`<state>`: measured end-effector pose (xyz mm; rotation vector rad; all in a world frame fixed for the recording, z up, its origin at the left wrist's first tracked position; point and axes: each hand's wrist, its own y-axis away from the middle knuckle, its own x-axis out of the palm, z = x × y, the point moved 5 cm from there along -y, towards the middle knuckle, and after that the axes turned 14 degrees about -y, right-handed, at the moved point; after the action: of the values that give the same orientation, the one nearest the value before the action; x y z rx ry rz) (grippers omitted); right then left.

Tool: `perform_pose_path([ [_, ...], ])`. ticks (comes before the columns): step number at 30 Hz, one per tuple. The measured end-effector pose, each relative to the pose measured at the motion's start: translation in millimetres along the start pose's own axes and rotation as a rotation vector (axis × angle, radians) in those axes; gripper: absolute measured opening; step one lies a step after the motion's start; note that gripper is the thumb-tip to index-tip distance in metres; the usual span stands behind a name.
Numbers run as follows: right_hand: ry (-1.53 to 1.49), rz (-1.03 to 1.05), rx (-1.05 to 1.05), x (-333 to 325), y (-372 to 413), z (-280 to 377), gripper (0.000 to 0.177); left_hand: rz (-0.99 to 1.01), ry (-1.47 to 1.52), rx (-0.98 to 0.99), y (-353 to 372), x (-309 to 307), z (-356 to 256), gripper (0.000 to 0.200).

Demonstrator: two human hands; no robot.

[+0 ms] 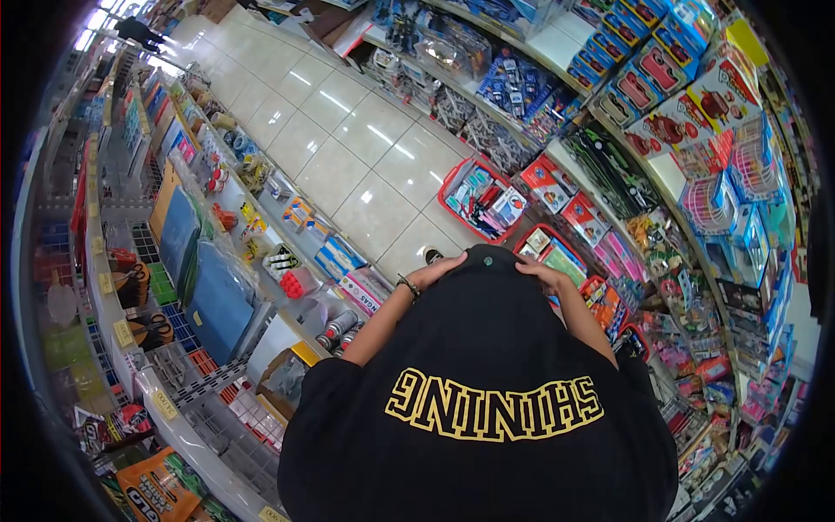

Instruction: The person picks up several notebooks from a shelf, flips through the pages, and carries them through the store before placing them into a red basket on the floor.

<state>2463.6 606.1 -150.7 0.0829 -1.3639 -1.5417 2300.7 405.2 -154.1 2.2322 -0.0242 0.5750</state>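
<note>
At the middle of the view, my left hand (435, 272), with a band at its wrist, grips the left side of a black rounded item (484, 260). My right hand (541, 274) holds the opposite side. The item looks like cloth, possibly a cap, and has a small round green mark on top. Its lower edge blends into my black shirt (496, 470), which bears yellow-outlined lettering. My fingers are partly hidden behind the item. Beyond it, part of a shoe (433, 256) shows on the floor.
Shelves of boxed and bagged goods line both sides of a tiled aisle (348, 165). Red baskets (450, 184) of small goods stand along the right side. Blue folders (217, 304), scissors (150, 331) and spray cans (337, 324) lie at left. A person (139, 33) is far off at top left.
</note>
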Motion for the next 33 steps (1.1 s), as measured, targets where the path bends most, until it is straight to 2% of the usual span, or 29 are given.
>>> perform_pose_path([
  [1,-0.013,-0.003,0.005,1.9,5.2,2.2,0.09,0.007,0.001,-0.013,1.0,4.6,-4.3,0.087],
  [3,0.064,-0.015,-0.044,3.3,11.7,5.5,0.087,-0.137,-0.169,0.143,7.0,9.3,-25.5,0.086],
  [4,0.082,-0.057,-0.07,7.6,18.6,10.1,0.088,-0.118,-0.171,0.219,18.2,21.4,-46.8,0.086],
  [5,0.075,-0.047,-0.059,7.9,23.3,9.3,0.088,-0.125,-0.166,0.206,20.8,26.1,-55.8,0.086],
  [8,0.225,-0.072,-0.284,5.3,34.1,18.7,0.088,-0.108,-0.215,0.343,36.6,36.9,-85.3,0.08],
  [9,0.229,-0.047,-0.324,13.1,44.7,23.0,0.088,-0.137,-0.25,0.359,39.5,39.0,-89.7,0.082],
  [11,0.339,-0.029,-0.385,43.9,74.8,45.0,0.09,-0.222,-0.282,0.409,10.9,26.6,-56.3,0.09],
  [15,0.343,-0.015,-0.485,50.6,94.9,46.8,0.098,-0.29,-0.364,0.42,28.6,43.1,-69.3,0.101],
  [18,0.276,-0.052,-0.452,51.2,101.5,40.2,0.103,-0.283,-0.331,0.408,35.0,53.9,-73.3,0.094],
  [33,0.281,-0.039,-0.422,39.8,96.6,40.3,0.103,-0.306,-0.247,0.367,28.1,61.4,-69.3,0.094],
])
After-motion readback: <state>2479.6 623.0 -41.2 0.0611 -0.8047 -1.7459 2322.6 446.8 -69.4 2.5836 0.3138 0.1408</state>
